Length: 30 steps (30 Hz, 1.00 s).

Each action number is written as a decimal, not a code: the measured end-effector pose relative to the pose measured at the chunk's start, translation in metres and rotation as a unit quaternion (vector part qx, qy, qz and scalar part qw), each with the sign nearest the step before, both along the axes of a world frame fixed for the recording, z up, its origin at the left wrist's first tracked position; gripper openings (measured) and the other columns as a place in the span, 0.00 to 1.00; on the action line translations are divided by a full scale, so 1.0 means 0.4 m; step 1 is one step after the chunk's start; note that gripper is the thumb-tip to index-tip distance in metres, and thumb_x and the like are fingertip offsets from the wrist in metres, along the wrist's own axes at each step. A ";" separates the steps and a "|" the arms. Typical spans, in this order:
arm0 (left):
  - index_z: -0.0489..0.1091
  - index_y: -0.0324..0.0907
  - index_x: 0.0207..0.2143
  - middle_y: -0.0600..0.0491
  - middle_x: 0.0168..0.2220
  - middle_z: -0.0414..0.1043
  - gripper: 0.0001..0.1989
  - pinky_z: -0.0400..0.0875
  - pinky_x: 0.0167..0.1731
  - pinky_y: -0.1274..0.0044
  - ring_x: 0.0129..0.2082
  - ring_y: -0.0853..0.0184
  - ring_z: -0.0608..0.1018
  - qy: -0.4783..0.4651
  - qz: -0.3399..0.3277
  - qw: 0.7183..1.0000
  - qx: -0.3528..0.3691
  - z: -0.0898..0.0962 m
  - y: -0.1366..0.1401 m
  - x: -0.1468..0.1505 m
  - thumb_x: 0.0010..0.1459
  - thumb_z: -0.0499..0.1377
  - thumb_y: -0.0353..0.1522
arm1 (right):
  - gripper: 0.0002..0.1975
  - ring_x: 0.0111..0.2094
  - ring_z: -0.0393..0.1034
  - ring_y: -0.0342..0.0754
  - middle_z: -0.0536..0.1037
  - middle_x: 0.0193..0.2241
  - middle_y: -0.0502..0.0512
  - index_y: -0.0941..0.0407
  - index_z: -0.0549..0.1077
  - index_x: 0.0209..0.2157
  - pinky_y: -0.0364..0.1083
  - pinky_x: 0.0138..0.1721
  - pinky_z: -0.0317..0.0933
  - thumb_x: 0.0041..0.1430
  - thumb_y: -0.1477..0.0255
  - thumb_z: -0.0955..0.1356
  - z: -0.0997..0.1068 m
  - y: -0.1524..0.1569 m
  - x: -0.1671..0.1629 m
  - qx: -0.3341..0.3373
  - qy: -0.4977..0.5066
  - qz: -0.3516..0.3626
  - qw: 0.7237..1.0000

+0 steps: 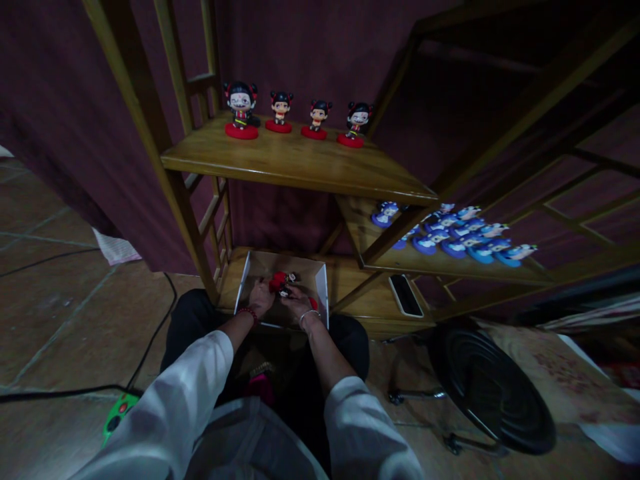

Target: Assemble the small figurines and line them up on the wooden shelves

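Observation:
Both hands are down inside a shallow open white box on the low shelf. My left hand, with a red bead bracelet, has its fingers closed at the red base of a small figurine that lies on its side. My right hand, wearing a pale bracelet, is closed on a second black-haired figurine, right beside the first. A round red base shows partly past the right hand. Fingertips and the figurines' lower parts are partly hidden.
Several black-haired figurines on red bases stand on the wooden shelf above. More blue and purple figurines fill a shelf at right. A phone lies on the low shelf. A black stool and a green power strip flank me.

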<state>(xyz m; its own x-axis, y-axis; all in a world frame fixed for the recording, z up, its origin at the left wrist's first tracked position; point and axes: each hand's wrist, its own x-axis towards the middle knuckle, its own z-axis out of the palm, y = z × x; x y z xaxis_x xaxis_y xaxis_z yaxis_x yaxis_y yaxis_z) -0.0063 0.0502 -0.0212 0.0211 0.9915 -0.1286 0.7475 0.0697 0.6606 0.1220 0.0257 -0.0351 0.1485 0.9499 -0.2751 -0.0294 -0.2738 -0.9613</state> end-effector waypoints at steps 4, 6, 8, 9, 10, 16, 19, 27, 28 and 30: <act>0.68 0.38 0.42 0.46 0.41 0.71 0.15 0.65 0.44 0.75 0.44 0.64 0.72 -0.048 -0.006 0.999 0.007 0.007 0.000 -0.005 0.49 0.57 0.26 | 0.22 0.25 0.68 0.44 0.75 0.22 0.47 0.57 0.73 0.34 0.45 0.32 0.62 0.29 0.72 0.72 0.012 0.002 0.007 -0.013 0.058 0.003 0.998; 0.67 0.38 0.42 0.48 0.39 0.72 0.15 0.66 0.42 0.75 0.41 0.65 0.73 -0.073 -0.012 0.997 0.008 0.011 -0.003 -0.007 0.49 0.57 0.26 | 0.22 0.24 0.68 0.44 0.74 0.21 0.46 0.56 0.72 0.33 0.45 0.31 0.62 0.27 0.72 0.73 0.023 0.002 0.010 -0.028 0.097 -0.004 0.995; 0.67 0.39 0.43 0.50 0.39 0.73 0.16 0.67 0.42 0.76 0.39 0.67 0.74 -0.093 -0.014 0.996 0.012 0.017 -0.008 -0.006 0.49 0.57 0.25 | 0.23 0.25 0.69 0.43 0.74 0.22 0.46 0.56 0.71 0.32 0.44 0.31 0.63 0.26 0.72 0.74 0.037 0.001 0.014 -0.030 0.118 -0.010 0.993; 0.66 0.39 0.43 0.50 0.39 0.73 0.17 0.67 0.42 0.76 0.39 0.68 0.75 -0.108 -0.012 0.994 0.016 0.020 -0.012 -0.006 0.48 0.57 0.24 | 0.23 0.25 0.69 0.43 0.75 0.23 0.47 0.56 0.71 0.32 0.44 0.31 0.63 0.26 0.72 0.74 0.045 -0.001 0.015 -0.024 0.123 -0.009 0.992; 0.66 0.39 0.43 0.50 0.39 0.73 0.17 0.67 0.42 0.76 0.39 0.68 0.75 -0.129 -0.009 0.991 0.022 0.023 -0.016 -0.005 0.48 0.58 0.23 | 0.23 0.25 0.69 0.43 0.75 0.23 0.47 0.56 0.71 0.31 0.44 0.31 0.62 0.26 0.72 0.74 0.055 -0.003 0.016 -0.016 0.127 -0.006 0.992; 0.65 0.37 0.43 0.47 0.41 0.72 0.19 0.68 0.43 0.75 0.39 0.69 0.74 -0.263 0.011 0.962 0.075 0.047 -0.048 -0.002 0.46 0.57 0.21 | 0.24 0.27 0.68 0.43 0.75 0.27 0.49 0.56 0.72 0.33 0.43 0.29 0.61 0.27 0.68 0.75 0.128 -0.021 0.005 0.022 0.113 -0.014 0.993; 0.64 0.38 0.45 0.47 0.43 0.71 0.21 0.68 0.43 0.74 0.38 0.69 0.74 -0.281 0.019 0.955 0.092 0.069 -0.063 -0.010 0.46 0.56 0.22 | 0.24 0.26 0.67 0.43 0.75 0.27 0.49 0.55 0.71 0.34 0.42 0.27 0.61 0.28 0.68 0.74 0.165 -0.034 -0.009 0.034 0.105 -0.023 0.994; 0.63 0.40 0.46 0.51 0.38 0.70 0.23 0.70 0.35 0.77 0.32 0.71 0.74 -0.341 0.014 0.935 0.095 0.190 -0.113 -0.051 0.45 0.57 0.25 | 0.19 0.27 0.66 0.41 0.73 0.27 0.48 0.55 0.69 0.34 0.42 0.29 0.61 0.36 0.67 0.73 0.258 -0.087 -0.045 0.101 0.093 -0.014 0.990; 0.63 0.39 0.46 0.51 0.37 0.71 0.22 0.70 0.33 0.78 0.31 0.72 0.73 -0.353 0.007 0.931 0.091 0.207 -0.120 -0.056 0.45 0.57 0.25 | 0.19 0.27 0.66 0.41 0.73 0.27 0.47 0.55 0.69 0.34 0.42 0.29 0.61 0.36 0.68 0.73 0.269 -0.094 -0.047 0.108 0.099 -0.016 0.989; 0.61 0.40 0.47 0.52 0.37 0.70 0.23 0.69 0.30 0.79 0.30 0.73 0.73 -0.384 -0.010 0.920 0.079 0.239 -0.133 -0.063 0.46 0.57 0.27 | 0.19 0.27 0.66 0.41 0.73 0.27 0.47 0.54 0.69 0.34 0.42 0.30 0.61 0.36 0.68 0.73 0.292 -0.106 -0.050 0.116 0.112 -0.019 0.987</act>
<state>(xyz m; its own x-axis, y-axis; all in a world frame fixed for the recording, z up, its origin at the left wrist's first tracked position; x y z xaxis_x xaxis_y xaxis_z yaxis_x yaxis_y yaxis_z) -0.0314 -0.0031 0.0746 0.0635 0.9949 0.0781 0.0555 -0.0817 0.9951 0.1019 -0.0168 0.0817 0.1462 0.9860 -0.0800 -0.2536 -0.0408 -0.9664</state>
